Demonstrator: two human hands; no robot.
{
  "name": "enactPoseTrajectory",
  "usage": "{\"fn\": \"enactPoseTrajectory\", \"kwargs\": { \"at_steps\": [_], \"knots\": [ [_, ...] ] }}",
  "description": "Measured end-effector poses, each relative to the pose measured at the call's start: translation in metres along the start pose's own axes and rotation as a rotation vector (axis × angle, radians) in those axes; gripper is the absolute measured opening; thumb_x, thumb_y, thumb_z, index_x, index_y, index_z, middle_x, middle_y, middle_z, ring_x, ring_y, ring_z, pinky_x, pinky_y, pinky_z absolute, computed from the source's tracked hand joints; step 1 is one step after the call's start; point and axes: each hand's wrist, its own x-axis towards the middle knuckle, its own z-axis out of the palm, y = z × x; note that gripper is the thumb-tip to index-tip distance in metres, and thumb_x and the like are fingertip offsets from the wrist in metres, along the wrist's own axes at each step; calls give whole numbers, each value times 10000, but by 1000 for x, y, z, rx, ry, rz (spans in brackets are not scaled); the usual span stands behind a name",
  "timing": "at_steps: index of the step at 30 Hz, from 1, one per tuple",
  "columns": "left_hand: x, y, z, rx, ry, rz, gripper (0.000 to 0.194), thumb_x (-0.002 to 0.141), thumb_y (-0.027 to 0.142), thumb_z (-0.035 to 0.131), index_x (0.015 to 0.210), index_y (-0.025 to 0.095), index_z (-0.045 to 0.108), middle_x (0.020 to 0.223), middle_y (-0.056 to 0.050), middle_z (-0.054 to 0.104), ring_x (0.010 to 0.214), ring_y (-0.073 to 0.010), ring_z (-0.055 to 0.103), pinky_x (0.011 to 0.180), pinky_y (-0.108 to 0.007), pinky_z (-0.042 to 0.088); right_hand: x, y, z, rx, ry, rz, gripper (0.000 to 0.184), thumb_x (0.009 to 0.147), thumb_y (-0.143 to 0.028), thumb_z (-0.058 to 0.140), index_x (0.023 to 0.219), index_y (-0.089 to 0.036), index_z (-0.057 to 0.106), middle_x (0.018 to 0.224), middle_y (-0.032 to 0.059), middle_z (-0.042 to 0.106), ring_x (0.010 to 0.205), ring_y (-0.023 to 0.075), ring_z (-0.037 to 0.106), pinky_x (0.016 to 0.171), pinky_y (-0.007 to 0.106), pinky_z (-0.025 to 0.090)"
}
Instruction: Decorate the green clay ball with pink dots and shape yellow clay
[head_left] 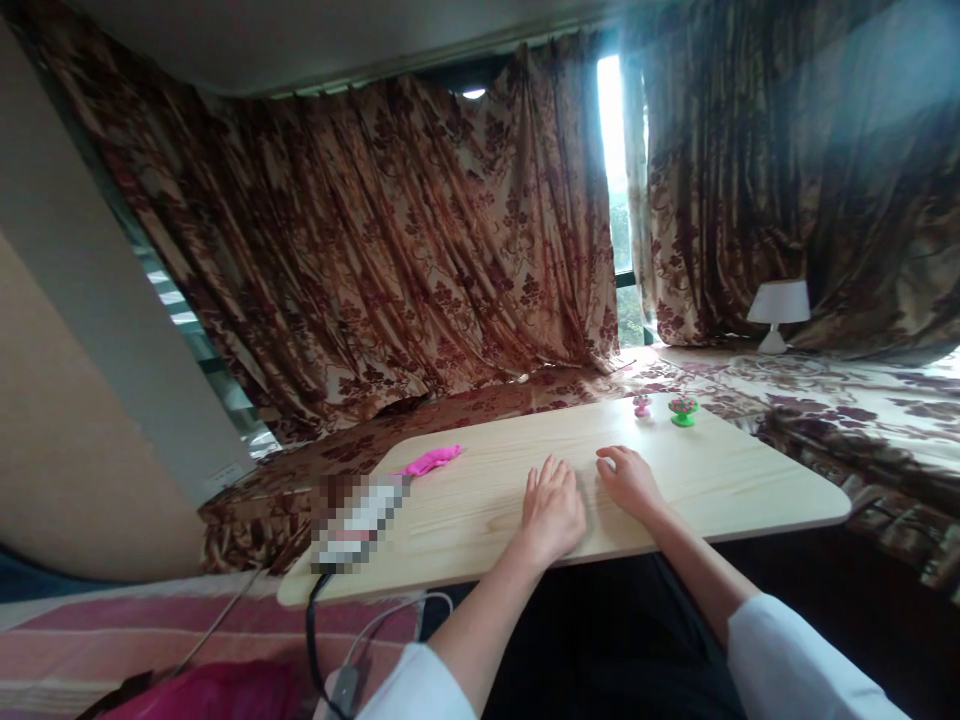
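Note:
My left hand (pixel 552 505) lies flat on the light wooden table (pixel 750 490), fingers stretched out and holding nothing. My right hand (pixel 628 480) rests beside it, fingers curled loosely down on the tabletop, apparently with nothing in them. The two hands sit close together near the table's middle. A pink strip of soft material (pixel 431 461) lies to the left of my hands. Two small toy figures stand at the far edge, one pink (pixel 642 405) and one green and pink (pixel 683 409).
A blurred-out flat device (pixel 364 520) lies at the table's left end, with cables (pixel 315 630) hanging off the near edge. Floral curtains (pixel 420 250) hang behind. A small white lamp (pixel 778 310) stands at the right on patterned bedding (pixel 862 400).

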Motion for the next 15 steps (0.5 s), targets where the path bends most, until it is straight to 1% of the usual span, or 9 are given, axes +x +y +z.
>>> {"fn": "enactPoseTrajectory", "kwargs": {
  "at_steps": [1,3,5,6,8,11,12,13,15],
  "knots": [
    [14,-2,2,0,-16,-56,445,860,320,296,1261,186,434,1384,-58,378,1327,-202,181,1097,-405,106,0,0,0,-1,-1,-3,277,808,-224,427,987,-186,634,1024,62,636,990,195,548,885,296,357],
    [38,-12,2,-4,-24,-131,450,850,351,321,1249,179,439,1357,-87,410,1309,-234,226,1079,-459,128,0,0,0,-3,-2,-10,274,808,-228,428,981,-187,636,1019,62,638,987,195,551,883,297,360],
    [49,-30,0,-12,-39,-191,461,845,385,332,1240,178,445,1338,-110,429,1289,-272,264,1042,-513,185,0,0,0,-4,-2,-15,273,811,-232,425,972,-187,641,1017,62,641,986,195,552,881,296,363],
    [49,-40,-3,-17,-49,-215,462,847,396,328,1237,180,448,1335,-115,432,1282,-283,277,1025,-529,209,0,0,0,-4,-2,-17,273,811,-234,425,968,-186,642,1016,61,642,985,195,553,881,295,364],
    [37,-57,-8,-25,-69,-246,458,864,403,289,1239,193,447,1349,-103,420,1281,-280,283,1010,-533,235,0,-1,0,-1,0,-18,272,810,-239,427,966,-186,644,1016,59,642,983,193,553,882,293,364],
    [-2,-67,-14,-42,-87,-225,462,901,389,180,1274,250,414,1392,-27,372,1313,-211,234,1046,-456,225,-1,0,0,5,4,-11,274,807,-237,428,967,-188,645,1020,58,641,984,191,551,884,290,362],
    [-18,-66,-15,-52,-81,-197,470,907,384,159,1310,261,368,1407,-5,347,1326,-180,202,1066,-413,205,-1,0,0,7,6,-9,276,806,-235,427,969,-188,645,1024,59,640,986,191,550,885,290,361],
    [-32,-62,-16,-79,-44,-143,479,911,371,154,1344,248,317,1422,-6,320,1333,-167,183,1078,-387,188,-1,0,0,8,7,-7,278,805,-234,425,970,-188,644,1026,60,639,987,191,550,886,291,360],
    [-54,-48,-16,-107,6,-52,480,911,344,168,1372,242,259,1455,3,237,1342,-160,151,1089,-369,167,-1,0,1,8,8,-8,280,805,-235,423,970,-189,645,1025,61,639,987,191,549,886,292,360]
  ]
}}
